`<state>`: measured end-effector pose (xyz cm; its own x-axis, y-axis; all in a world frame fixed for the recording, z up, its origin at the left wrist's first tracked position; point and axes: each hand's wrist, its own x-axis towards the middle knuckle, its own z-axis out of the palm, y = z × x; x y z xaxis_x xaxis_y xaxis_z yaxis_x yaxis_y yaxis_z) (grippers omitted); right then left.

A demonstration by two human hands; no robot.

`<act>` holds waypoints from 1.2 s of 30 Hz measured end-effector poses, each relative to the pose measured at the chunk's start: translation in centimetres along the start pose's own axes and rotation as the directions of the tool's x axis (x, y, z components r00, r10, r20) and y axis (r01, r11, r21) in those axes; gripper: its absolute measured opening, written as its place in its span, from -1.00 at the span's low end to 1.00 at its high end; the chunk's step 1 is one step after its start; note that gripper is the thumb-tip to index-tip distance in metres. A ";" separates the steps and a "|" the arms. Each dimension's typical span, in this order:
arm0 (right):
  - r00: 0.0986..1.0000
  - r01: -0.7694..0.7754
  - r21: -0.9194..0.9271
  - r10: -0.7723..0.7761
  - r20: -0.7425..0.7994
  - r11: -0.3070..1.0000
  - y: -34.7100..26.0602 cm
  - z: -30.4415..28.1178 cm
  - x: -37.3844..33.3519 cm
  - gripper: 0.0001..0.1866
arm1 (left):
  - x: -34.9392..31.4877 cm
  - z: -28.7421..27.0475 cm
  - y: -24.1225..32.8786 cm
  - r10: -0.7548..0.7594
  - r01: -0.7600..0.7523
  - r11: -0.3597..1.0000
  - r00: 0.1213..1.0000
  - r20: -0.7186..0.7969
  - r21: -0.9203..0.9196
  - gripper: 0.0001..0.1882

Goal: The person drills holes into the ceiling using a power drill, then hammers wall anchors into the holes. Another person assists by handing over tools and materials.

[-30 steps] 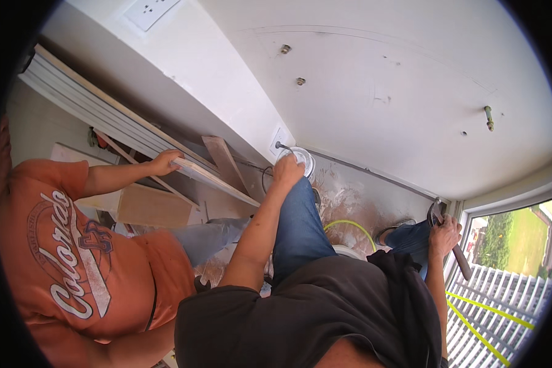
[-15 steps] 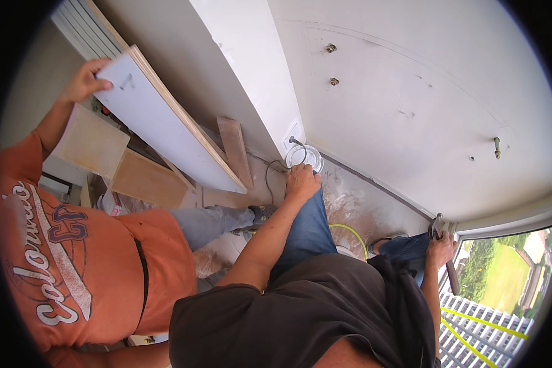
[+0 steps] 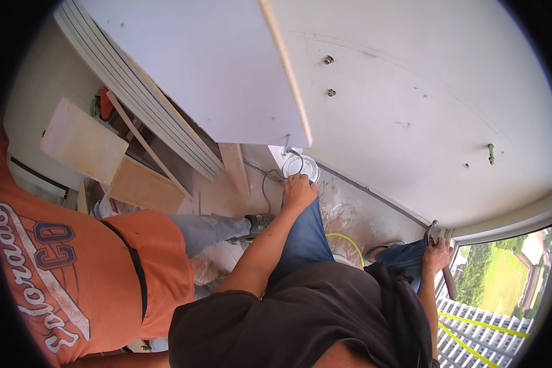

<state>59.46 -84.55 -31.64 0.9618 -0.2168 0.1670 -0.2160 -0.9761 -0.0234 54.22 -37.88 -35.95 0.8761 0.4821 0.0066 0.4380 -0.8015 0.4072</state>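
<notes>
My left hand (image 3: 299, 191) lies on my bent knee in blue jeans, its fingers draped over the kneecap and holding nothing. By the window, my right hand (image 3: 435, 256) grips a hammer (image 3: 450, 283) over my other leg. The hammer's dark metal head (image 3: 432, 232) sticks out past my fingers, and its brown handle hangs below the hand. Just beyond my left hand stands a round white tub (image 3: 309, 167), with a dark cable (image 3: 265, 190) beside it. A large white board (image 3: 221, 73) rises ahead, covering part of the wall; no hand shows on it.
At my left stands a co-worker in an orange shirt (image 3: 73, 251). Several long white panels (image 3: 159, 129) lean behind the board, near a wooden plank (image 3: 234, 165). Metal fittings (image 3: 490, 153) protrude from the pale wall. A yellow hose (image 3: 352, 242) curves on the dusty floor; the window (image 3: 503, 276) is at right.
The white board has swung up and right, from beside the co-worker to in front of the wall. The co-worker's hand has left view. Both my hands stay in place.
</notes>
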 end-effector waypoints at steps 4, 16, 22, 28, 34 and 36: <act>1.000 0.016 0.008 -0.016 -0.010 1.000 0.0 -0.5 -0.1 -0.76 | -0.1 0.4 0.0 0.014 -0.013 1.000 0.999 -0.037 0.015 -0.62; 1.000 -0.012 0.041 0.012 -0.009 0.999 0.9 0.2 0.3 -0.83 | -0.4 0.3 0.7 0.033 -0.031 0.998 0.999 -0.043 0.055 -0.60; 0.997 0.019 0.074 -0.013 -0.079 0.997 1.1 0.2 0.3 -0.83 | -0.4 0.2 1.1 0.019 -0.018 0.998 1.000 -0.018 0.060 -0.59; 0.999 -0.032 0.100 0.029 0.028 0.994 0.7 -0.9 0.3 -0.78 | -0.6 0.0 1.0 0.028 -0.026 0.996 0.999 -0.029 0.085 -0.60; 0.999 0.020 0.063 -0.017 -0.049 0.998 1.2 -0.1 0.1 -0.79 | -0.8 -0.2 1.1 0.045 -0.041 0.995 0.998 -0.040 0.091 -0.61; 0.999 0.019 0.062 -0.016 -0.047 0.998 1.3 0.1 0.2 -0.78 | -0.7 -0.1 1.2 0.044 -0.040 0.995 0.998 -0.041 0.095 -0.61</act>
<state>59.41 -85.91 -31.71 0.9561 -0.2004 0.2140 -0.1869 -0.9790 -0.0816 54.09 -39.17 -35.38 0.8856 0.4602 0.0619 0.4195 -0.8501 0.3182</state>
